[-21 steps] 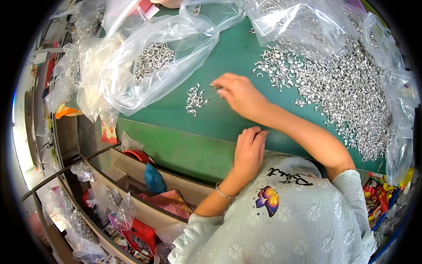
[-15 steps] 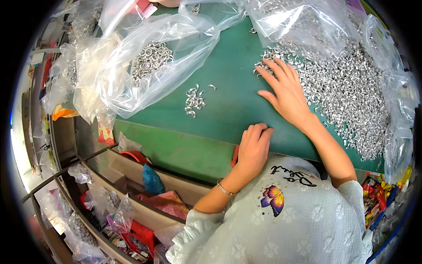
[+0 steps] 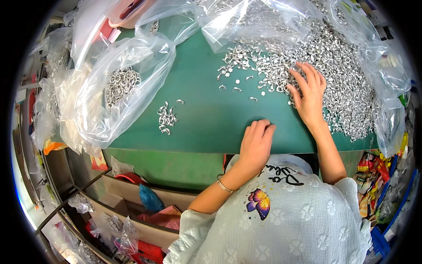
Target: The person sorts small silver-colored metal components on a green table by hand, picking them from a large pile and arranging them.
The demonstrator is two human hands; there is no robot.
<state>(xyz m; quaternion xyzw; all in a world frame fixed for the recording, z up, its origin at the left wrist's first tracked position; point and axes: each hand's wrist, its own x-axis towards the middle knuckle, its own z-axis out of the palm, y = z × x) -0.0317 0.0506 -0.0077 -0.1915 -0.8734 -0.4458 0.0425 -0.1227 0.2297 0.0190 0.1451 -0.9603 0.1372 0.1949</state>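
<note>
A wide heap of small silver curved metal pieces [image 3: 347, 83] covers the right part of the green tabletop [image 3: 202, 97]. My right hand [image 3: 309, 97] lies at the heap's near left side, fingers spread and touching the pieces. Close to the table's front edge rests my left hand [image 3: 256, 141], its fingers curled together; whatever they hold, if anything, is hidden. Several loose pieces [image 3: 237, 89] are strewn left of the right hand. Farther left lies a small cluster of similar pieces [image 3: 167, 118].
An open clear plastic bag [image 3: 147, 99] with silver rings [image 3: 121, 86] inside lies at the left. Another clear sheet of plastic [image 3: 259, 26] covers the heap's far side. A pink container [image 3: 129, 13] stands at the back left. Below the table are compartments [image 3: 127, 209] with bags.
The view has turned, shifting the table's contents leftward. My right hand has moved right along the heap, and pieces now lie scattered at its left edge. My left hand stays near the table edge.
</note>
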